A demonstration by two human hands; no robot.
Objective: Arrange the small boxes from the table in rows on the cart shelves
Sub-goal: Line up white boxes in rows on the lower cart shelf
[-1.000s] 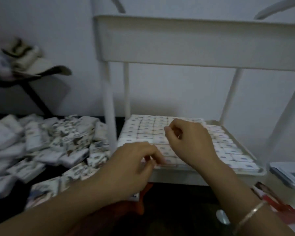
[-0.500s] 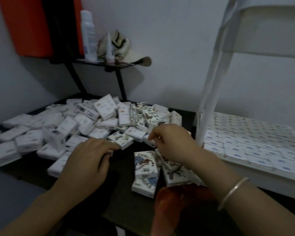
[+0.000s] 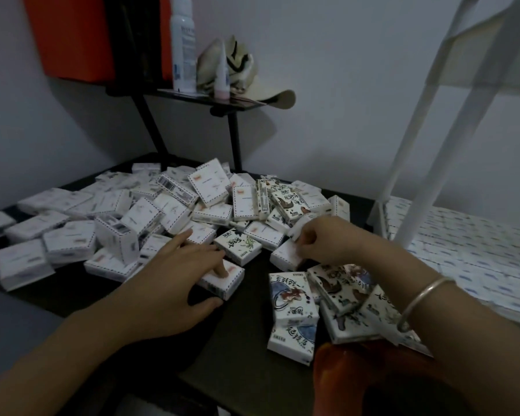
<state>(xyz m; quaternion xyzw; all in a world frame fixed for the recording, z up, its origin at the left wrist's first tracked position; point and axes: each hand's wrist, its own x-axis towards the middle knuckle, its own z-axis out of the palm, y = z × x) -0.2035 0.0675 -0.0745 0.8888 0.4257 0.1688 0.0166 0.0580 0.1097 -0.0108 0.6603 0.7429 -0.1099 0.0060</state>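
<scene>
Touching boxes point(image 3: 243, 203) (left hand point(image 3: 168, 283), right hand point(image 3: 327, 241))

LIGHT dim, cool grey, flat | SHADOW soft patch on the wall right of the cap point(image 3: 275, 97) and black shelf point(image 3: 204, 99); table point(image 3: 240, 349) nearly black along its front edge | FOCUS boxes point(image 3: 21, 262) at the table's left edge smeared, print unreadable; illustrated boxes point(image 3: 291, 295) near the front edge crisper | LENS white cart posts point(image 3: 421, 115) bow at the right

two bottles point(image 3: 183, 43) — one cap point(image 3: 270, 97) — many boxes point(image 3: 209, 183)
</scene>
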